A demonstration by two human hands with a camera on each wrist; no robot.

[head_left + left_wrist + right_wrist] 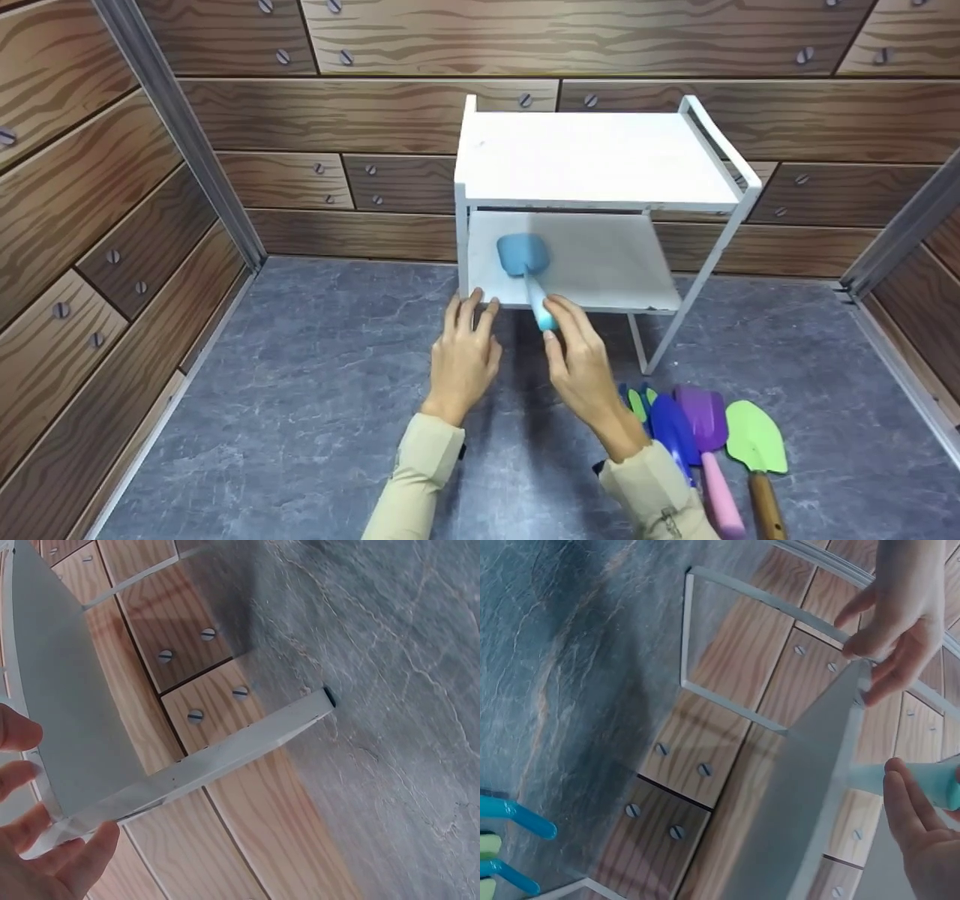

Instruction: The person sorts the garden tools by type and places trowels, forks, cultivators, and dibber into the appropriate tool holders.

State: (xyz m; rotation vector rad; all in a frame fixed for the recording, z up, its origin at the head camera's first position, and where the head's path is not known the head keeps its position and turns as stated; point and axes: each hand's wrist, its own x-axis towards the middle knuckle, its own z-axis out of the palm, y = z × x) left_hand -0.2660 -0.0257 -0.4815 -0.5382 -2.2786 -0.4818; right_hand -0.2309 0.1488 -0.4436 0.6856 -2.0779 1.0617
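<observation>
A white two-tier shelf rack [592,161] stands against the wooden wall. My left hand [463,364] grips its front left corner at the lower shelf, with fingers over the edge; in the left wrist view, fingertips [97,855] wrap round that corner. My right hand [581,364] pinches the handle end of a light-blue toy shovel [523,253]. The shovel's blade lies over the left part of the lower shelf [607,259], its handle pointing forward past the front edge. In the right wrist view its turquoise handle [922,784] sits at my fingers.
On the grey floor [322,390] at front right lie a dark-blue trowel [673,427], a purple shovel with a pink handle [705,420], a green trowel with a wooden handle [756,439] and partly hidden green-and-blue tools [637,405]. Wooden panel walls [390,120] surround the area.
</observation>
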